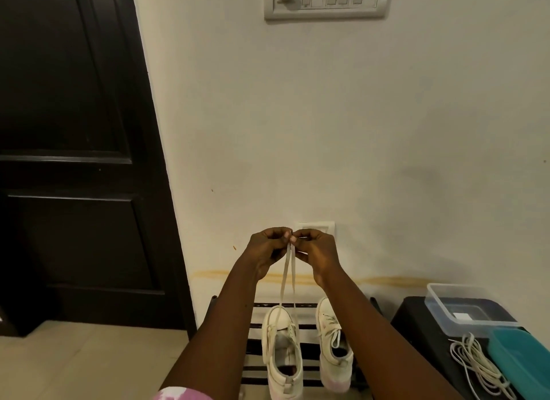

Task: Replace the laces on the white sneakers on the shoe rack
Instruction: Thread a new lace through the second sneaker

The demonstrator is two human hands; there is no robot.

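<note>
From the head camera, two white sneakers sit on a dark slatted shoe rack against a pale wall, beside a dark door. The left hand and right hand each pinch an end of the lace rising from the left shoe. A clear tub, teal lid and loose laces lie to the right.

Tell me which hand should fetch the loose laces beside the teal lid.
Right hand: both pinch the sneaker's lace, but the loose laces lie on its side; the left hand would cross over.
</note>
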